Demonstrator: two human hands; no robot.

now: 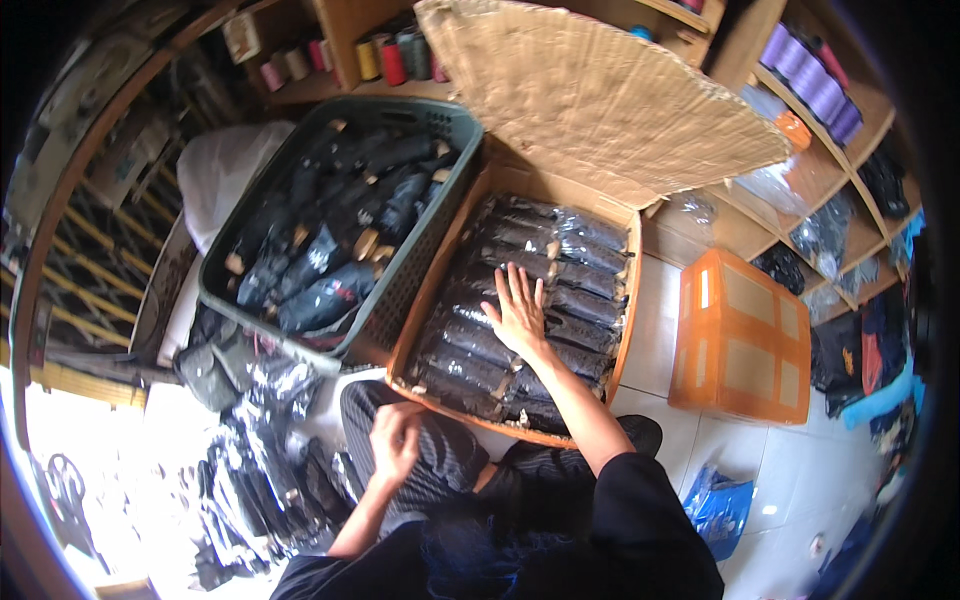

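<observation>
Black packets [585, 304] lie in carton [570, 188] under my spread right hand [518, 318]; left hand [396, 440] curled, grip unclear, by near-left corner.

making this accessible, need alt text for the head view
Someone's right hand is spread over rows of dark plastic-wrapped packets in an open cardboard box. The left hand is loosely curled above the lap. A basket of dark bundles stands left, a taped carton right.
</observation>
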